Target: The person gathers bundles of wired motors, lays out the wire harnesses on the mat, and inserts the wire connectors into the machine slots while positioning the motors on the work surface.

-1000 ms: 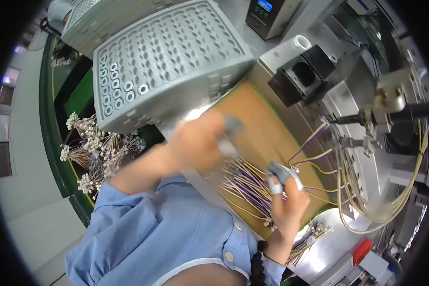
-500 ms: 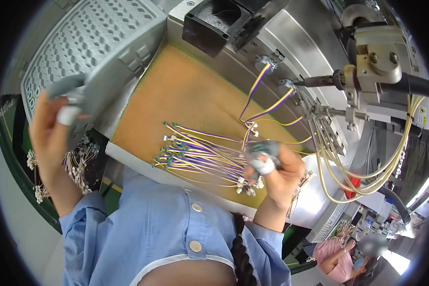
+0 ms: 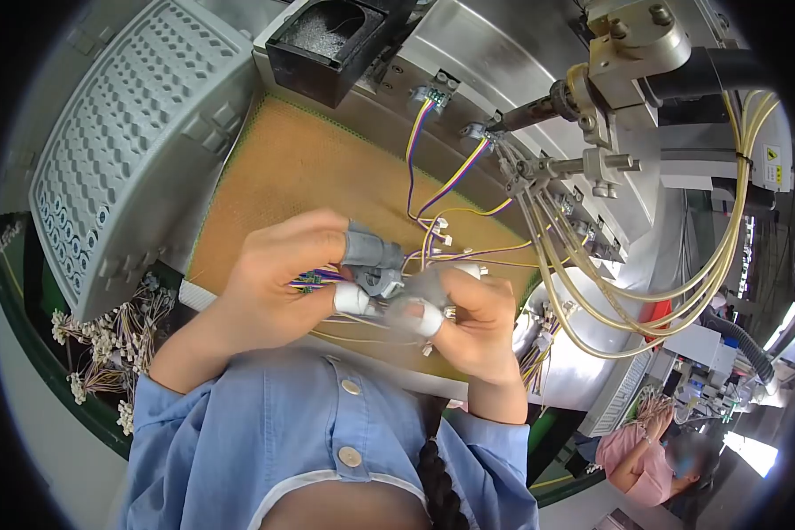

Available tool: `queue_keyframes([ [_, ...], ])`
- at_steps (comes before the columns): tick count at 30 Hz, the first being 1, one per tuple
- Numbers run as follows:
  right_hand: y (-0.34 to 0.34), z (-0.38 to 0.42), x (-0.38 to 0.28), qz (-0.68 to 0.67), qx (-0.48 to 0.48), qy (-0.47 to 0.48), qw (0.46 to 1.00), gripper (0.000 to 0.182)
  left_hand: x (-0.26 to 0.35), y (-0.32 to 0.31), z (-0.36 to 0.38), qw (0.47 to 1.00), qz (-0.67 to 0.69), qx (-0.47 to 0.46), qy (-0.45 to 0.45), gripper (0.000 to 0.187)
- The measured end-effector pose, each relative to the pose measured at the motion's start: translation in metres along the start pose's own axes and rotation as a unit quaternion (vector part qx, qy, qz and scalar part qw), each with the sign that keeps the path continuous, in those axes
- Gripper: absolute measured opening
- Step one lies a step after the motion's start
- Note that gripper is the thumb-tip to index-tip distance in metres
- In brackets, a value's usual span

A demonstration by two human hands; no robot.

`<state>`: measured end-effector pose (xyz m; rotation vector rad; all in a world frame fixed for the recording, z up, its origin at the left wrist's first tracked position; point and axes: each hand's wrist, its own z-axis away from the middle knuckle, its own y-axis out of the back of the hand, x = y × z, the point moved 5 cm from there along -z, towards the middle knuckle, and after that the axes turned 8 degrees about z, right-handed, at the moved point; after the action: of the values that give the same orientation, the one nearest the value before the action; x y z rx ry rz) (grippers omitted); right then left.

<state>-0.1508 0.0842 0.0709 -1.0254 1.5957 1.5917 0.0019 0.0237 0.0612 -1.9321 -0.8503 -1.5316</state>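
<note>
My left hand is closed round a small grey metal part, held between its covered thumb and fingers above the orange mat. Close against its right side, my right hand has its fingers pinched together; they are blurred, and what they hold is too small to make out. Grey and white covers wrap the fingertips of both hands. Beneath the hands lies a bundle of thin coloured wires, largely hidden by them. White connectors rest on the mat just beyond my right hand.
A perforated grey tray stands at the left, with wire bundles below it. At the back are a black box and a metal machine with a soldering-like tip. Pale tubes loop at the right. A co-worker sits lower right.
My left hand has come from the tray side to the middle with the grey part, meeting my right hand. My right hand has shifted slightly left. The whole view has shifted.
</note>
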Motion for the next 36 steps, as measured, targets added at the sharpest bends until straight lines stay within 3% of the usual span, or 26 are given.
queue_keyframes([
  [2,0.004,-0.001,0.0,0.012,0.006,-0.011,1.0,0.026,0.009,-0.001,-0.002,0.99,-0.122,0.007,-0.074,0.03],
  [4,0.002,0.002,0.008,-0.034,-0.113,-0.092,0.989,0.022,0.01,-0.003,-0.003,0.995,-0.087,-0.007,-0.057,0.028],
  [5,0.004,0.0,0.005,-0.034,-0.113,-0.093,0.989,0.022,0.009,-0.004,-0.003,0.998,-0.053,-0.021,-0.04,0.028],
  [6,0.002,0.0,0.006,-0.114,-0.135,-0.157,0.972,0.019,0.007,-0.006,-0.003,0.998,-0.053,-0.021,-0.041,0.028],
  [7,0.0,0.001,0.008,-0.193,-0.155,-0.219,0.944,0.016,0.01,-0.008,0.0,0.984,-0.138,-0.007,-0.115,0.027],
  [8,0.0,0.0,0.014,-0.193,-0.152,-0.221,0.944,0.016,0.014,-0.01,0.003,0.957,-0.221,0.006,-0.188,0.027],
  [9,-0.002,0.0,0.023,-0.25,-0.164,-0.229,0.926,0.013,0.015,-0.009,0.001,0.957,-0.219,0.006,-0.188,0.027],
  [12,-0.006,-0.001,0.036,-0.3,-0.17,-0.246,0.906,0.016,0.016,-0.005,-0.013,0.955,-0.24,-0.06,-0.164,0.026],
  [14,-0.007,-0.007,0.037,-0.31,-0.144,-0.18,0.922,0.016,0.011,-0.004,-0.029,0.976,-0.148,-0.132,-0.094,0.021],
  [15,-0.01,-0.009,0.035,-0.312,-0.151,-0.174,0.922,0.016,0.006,-0.003,-0.033,0.976,-0.117,-0.124,-0.133,0.024],
  [18,-0.015,-0.004,0.031,-0.323,-0.108,-0.134,0.931,0.021,-0.013,0.0,-0.034,0.989,-0.046,-0.074,-0.121,0.025],
  [19,-0.017,-0.002,0.032,-0.327,-0.109,-0.134,0.929,0.021,-0.018,0.009,-0.031,0.987,-0.122,-0.038,-0.092,0.022],
  [20,-0.013,-0.001,0.037,-0.308,-0.058,-0.146,0.938,0.027,-0.019,0.021,-0.023,0.987,-0.124,-0.039,-0.09,0.022],
  [22,-0.006,0.001,0.045,-0.287,-0.006,-0.156,0.945,0.037,-0.046,0.058,-0.003,0.953,-0.261,0.008,0.155,0.02],
  [23,-0.001,0.003,0.047,-0.311,0.007,-0.147,0.939,0.037,-0.052,0.061,0.004,0.953,-0.261,0.007,0.155,0.02],
  [25,0.001,0.008,0.049,-0.301,0.031,-0.152,0.941,0.038,-0.053,0.045,0.021,0.88,-0.467,-0.088,-0.026,0.019],
  [28,0.012,0.019,0.046,-0.238,0.084,-0.106,0.962,0.042,-0.058,0.039,0.028,0.867,-0.489,-0.082,-0.042,0.019],
  [30,0.034,0.045,0.061,-0.381,0.257,-0.087,0.884,0.046,-0.054,0.037,0.024,0.859,-0.504,-0.039,-0.079,0.018],
  [32,0.061,0.064,0.072,-0.465,0.315,-0.026,0.827,0.048,-0.044,0.046,0.016,0.868,-0.49,0.028,-0.08,0.019],
  [34,0.077,0.086,0.101,-0.537,0.348,-0.029,0.768,0.041,-0.034,0.048,0.007,0.914,-0.402,0.054,-0.01,0.018],
  [35,0.082,0.081,0.102,-0.535,0.355,-0.029,0.766,0.041,-0.031,0.045,0.002,0.927,-0.371,0.046,0.0,0.015],
  [36,0.087,0.079,0.112,-0.522,0.447,-0.097,0.72,0.038,-0.029,0.039,-0.002,0.928,-0.371,0.041,-0.001,0.015],
])
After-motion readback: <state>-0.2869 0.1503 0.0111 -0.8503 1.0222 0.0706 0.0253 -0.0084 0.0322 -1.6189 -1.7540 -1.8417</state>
